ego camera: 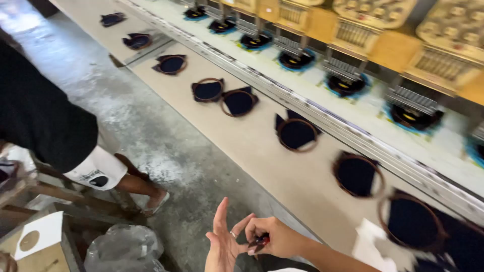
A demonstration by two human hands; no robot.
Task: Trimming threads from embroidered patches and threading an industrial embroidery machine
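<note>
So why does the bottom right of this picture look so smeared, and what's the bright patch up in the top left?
In the head view, the hoop of dark cloth nearest the camera is streaked by motion blur, as is the white cloth; hoops farther along the beige table look sharper. The floor at top left is washed out by strong light. The left hand and right hand are slightly soft.

Nine hooped dark fabrics (296, 134), two hands (252, 242)

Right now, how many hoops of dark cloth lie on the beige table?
8 hoops in one diagonal row along the table, far left to near right; the nearest is blurred, and more may lie outside the frame.
</note>
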